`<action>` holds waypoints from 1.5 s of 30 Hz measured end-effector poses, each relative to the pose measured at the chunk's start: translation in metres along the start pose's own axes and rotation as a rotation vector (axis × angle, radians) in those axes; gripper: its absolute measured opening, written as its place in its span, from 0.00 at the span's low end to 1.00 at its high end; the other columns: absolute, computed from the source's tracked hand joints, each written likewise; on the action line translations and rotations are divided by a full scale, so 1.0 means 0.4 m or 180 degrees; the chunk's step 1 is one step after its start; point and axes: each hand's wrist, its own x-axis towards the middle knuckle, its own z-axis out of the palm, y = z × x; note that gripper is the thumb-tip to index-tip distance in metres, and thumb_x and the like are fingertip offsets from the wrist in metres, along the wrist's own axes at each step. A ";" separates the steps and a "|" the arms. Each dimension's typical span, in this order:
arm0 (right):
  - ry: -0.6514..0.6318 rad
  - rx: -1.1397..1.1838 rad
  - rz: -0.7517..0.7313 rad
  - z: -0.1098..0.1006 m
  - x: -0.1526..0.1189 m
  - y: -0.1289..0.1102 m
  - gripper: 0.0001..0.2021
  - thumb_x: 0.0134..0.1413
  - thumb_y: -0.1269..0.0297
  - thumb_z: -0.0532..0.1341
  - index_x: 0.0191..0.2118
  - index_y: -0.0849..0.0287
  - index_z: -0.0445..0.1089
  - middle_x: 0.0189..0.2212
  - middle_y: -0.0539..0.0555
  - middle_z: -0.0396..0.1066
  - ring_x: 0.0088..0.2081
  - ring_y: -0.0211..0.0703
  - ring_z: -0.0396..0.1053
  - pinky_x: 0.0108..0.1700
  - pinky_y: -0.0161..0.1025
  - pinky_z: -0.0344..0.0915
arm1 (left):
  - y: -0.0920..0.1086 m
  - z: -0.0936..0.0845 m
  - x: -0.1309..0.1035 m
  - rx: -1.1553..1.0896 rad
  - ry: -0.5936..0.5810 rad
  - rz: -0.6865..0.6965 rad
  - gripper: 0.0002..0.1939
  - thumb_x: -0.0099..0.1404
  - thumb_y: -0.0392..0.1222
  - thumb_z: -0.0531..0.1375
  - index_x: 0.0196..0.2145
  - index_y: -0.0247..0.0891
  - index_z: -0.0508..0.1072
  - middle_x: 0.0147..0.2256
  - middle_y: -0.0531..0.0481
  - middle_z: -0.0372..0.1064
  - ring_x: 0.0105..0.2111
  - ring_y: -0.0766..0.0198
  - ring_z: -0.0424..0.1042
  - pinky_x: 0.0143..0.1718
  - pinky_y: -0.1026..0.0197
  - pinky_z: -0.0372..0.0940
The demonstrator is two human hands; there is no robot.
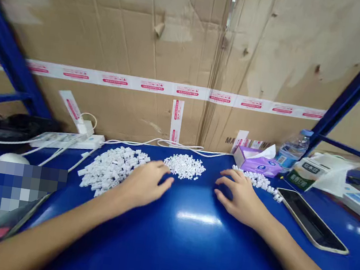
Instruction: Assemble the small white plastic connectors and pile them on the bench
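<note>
As tiny white plastic pieces (185, 166) sit mid-frame, seemingly for reach, left hand (146, 185) and right hand (241, 197) flank them, grips loosely wide, apparently empty.

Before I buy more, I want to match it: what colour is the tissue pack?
Mainly purple: the tissue pack, in the head view.

The bare left forearm (74, 223) stretched from the lower-left corner to the left hand (145, 183) near centre, its fingers loosely bent, thumb apart. The right forearm (296, 258) slanted from the lower right; the right hand (240, 197), right of centre, had spread, gently curled fingers.
</note>
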 end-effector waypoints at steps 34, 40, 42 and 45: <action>-0.0020 0.0677 0.0066 -0.013 0.009 0.017 0.08 0.62 0.61 0.60 0.39 0.55 0.76 0.46 0.59 0.74 0.49 0.55 0.72 0.53 0.54 0.68 | -0.249 -0.085 0.038 -0.0358 -0.0653 -0.0593 0.13 0.60 0.41 0.59 0.41 0.37 0.77 0.33 0.47 0.79 0.32 0.57 0.77 0.33 0.61 0.65; -0.0072 0.0662 0.0082 -0.013 0.009 0.017 0.07 0.61 0.62 0.60 0.39 0.55 0.76 0.46 0.59 0.74 0.49 0.55 0.72 0.54 0.53 0.68 | -0.102 -0.037 0.022 -0.0950 -0.0375 0.0038 0.10 0.65 0.40 0.59 0.41 0.37 0.78 0.31 0.49 0.77 0.30 0.61 0.76 0.34 0.62 0.66; -0.0066 0.0671 0.0080 -0.012 0.008 0.017 0.07 0.61 0.62 0.61 0.39 0.54 0.76 0.46 0.59 0.74 0.49 0.55 0.72 0.54 0.53 0.68 | -0.058 -0.017 0.009 -0.1164 -0.0324 0.0214 0.10 0.65 0.40 0.60 0.41 0.37 0.78 0.31 0.49 0.77 0.30 0.62 0.75 0.34 0.62 0.66; -0.0065 0.0690 0.0065 -0.012 0.008 0.016 0.07 0.61 0.62 0.61 0.39 0.54 0.76 0.46 0.59 0.74 0.49 0.54 0.72 0.54 0.53 0.68 | -0.028 0.002 -0.003 -0.1360 -0.0353 0.0245 0.09 0.64 0.43 0.63 0.39 0.37 0.79 0.32 0.50 0.75 0.29 0.63 0.73 0.32 0.61 0.65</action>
